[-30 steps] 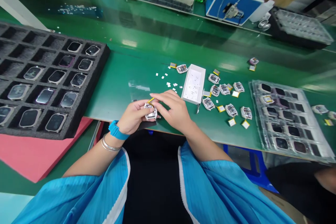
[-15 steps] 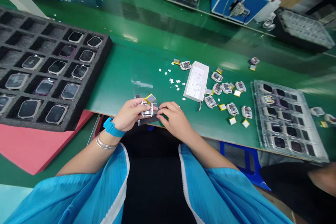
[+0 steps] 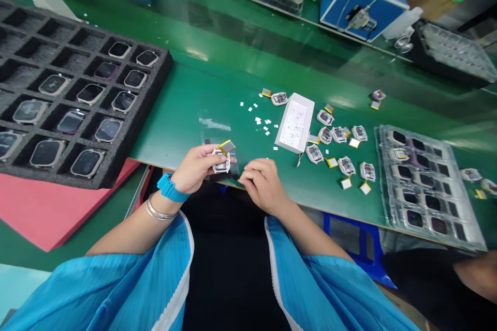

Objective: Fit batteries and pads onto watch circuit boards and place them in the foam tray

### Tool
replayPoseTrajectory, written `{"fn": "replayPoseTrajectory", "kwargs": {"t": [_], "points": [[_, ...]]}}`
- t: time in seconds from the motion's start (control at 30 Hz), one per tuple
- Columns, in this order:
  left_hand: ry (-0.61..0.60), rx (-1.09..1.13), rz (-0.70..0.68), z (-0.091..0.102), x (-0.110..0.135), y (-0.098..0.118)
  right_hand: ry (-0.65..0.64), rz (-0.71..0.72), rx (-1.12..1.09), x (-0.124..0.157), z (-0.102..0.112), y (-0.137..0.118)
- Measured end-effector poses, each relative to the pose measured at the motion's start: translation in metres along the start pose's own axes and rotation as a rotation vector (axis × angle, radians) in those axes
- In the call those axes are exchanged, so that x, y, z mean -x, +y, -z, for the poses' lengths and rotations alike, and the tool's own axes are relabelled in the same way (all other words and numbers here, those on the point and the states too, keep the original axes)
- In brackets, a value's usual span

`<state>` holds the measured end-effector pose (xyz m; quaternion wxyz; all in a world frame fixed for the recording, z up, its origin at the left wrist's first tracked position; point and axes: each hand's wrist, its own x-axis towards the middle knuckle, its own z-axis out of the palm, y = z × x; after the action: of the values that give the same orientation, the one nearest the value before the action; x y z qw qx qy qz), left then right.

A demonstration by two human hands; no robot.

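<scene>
My left hand (image 3: 195, 169) grips an opened smartwatch case (image 3: 221, 162) near the table's front edge, its white frame and inner parts facing up. A yellow-edged battery (image 3: 227, 146) sticks out from the top of that case. To the right, my right hand (image 3: 264, 181) is closed in a pinch, apart from the case; whatever sits between its fingertips is too small to make out. Clear film (image 3: 215, 124) lies on the table just beyond my left hand. Small white squares (image 3: 258, 121) are scattered past my right hand.
A white box (image 3: 306, 105) stands right of centre, with several opened watch cases (image 3: 315, 153) and batteries around it. A black foam tray (image 3: 155, 90) of watches is at left over a red sheet (image 3: 70, 212). A clear plastic tray (image 3: 462, 186) lies right, near another person's arm (image 3: 476, 274).
My right hand has drawn back from the watch case, opening a gap between them. My left hand still holds the case. The whole view has shifted slightly.
</scene>
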<state>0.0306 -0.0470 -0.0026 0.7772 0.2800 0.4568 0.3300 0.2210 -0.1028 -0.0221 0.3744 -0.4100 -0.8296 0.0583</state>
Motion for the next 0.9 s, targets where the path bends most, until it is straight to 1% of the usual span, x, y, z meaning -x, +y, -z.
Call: {"fn": "replayPoseTrajectory", "kwargs": {"t": [0.07, 0.1, 0.13, 0.23, 0.3, 0.37, 0.73, 0.83, 0.9], "points": [[0.009, -0.015, -0.012, -0.001, 0.0, -0.001, 0.147, 0.015, -0.071, -0.005, 0.005, -0.004], [0.013, -0.022, -0.027, -0.002, 0.0, -0.002, 0.178, -0.024, -0.151, -0.01, 0.007, -0.005], [0.017, -0.027, -0.041, -0.003, 0.0, -0.003, 0.176, -0.091, -0.259, -0.016, 0.007, -0.005], [0.022, -0.031, -0.049, -0.004, 0.0, -0.004, 0.059, -0.364, -0.58, -0.033, 0.003, -0.001], [0.013, -0.027, -0.021, -0.005, 0.001, -0.005, -0.004, -0.497, -0.659, -0.039, 0.0, 0.002], [0.005, -0.014, -0.003, -0.005, 0.001, -0.004, -0.028, -0.55, -0.656, -0.041, -0.003, 0.004], [-0.041, -0.019, 0.005, -0.004, -0.002, -0.003, -0.138, -0.537, -0.662, -0.043, -0.003, 0.005], [-0.046, -0.027, 0.002, -0.004, -0.003, -0.004, -0.155, -0.506, -0.645, -0.043, -0.003, 0.004], [-0.033, -0.035, -0.002, -0.004, -0.003, -0.004, -0.158, -0.464, -0.596, -0.042, -0.004, 0.002]]}}
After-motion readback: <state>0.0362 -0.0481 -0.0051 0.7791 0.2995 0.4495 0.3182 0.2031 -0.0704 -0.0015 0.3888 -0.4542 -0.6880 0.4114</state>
